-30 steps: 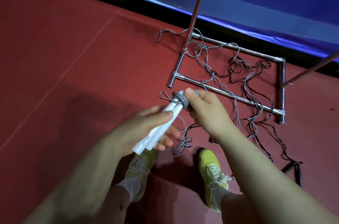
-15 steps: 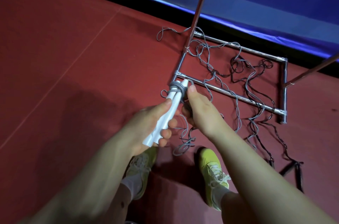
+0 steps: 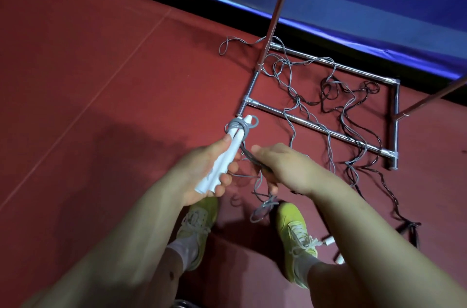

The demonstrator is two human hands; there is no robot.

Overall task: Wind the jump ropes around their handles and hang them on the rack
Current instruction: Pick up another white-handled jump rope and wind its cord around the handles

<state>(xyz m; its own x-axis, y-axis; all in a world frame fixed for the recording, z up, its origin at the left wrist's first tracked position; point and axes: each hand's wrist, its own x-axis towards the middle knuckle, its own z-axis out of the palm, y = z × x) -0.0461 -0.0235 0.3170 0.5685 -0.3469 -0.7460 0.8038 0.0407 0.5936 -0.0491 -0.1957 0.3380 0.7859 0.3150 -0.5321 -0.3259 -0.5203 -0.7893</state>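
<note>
Now L hand [image 3: 202,168] grips paired white plastic handles [image 3: 227,153], R hand [image 3: 285,168] pinches thin grey rope [image 3: 249,156]; chrome tube rack base [image 3: 321,128] upper right, open red floor [image 3: 88,67] left.

Shiny metal rack [image 3: 326,128], smooth white plastic handles [image 3: 227,156].

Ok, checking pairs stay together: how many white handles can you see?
2: the white handles lie side by side in the left hand, grey rope wound round their top ends. Two white bits by the right shoe may be more handles, partly hidden.
</note>
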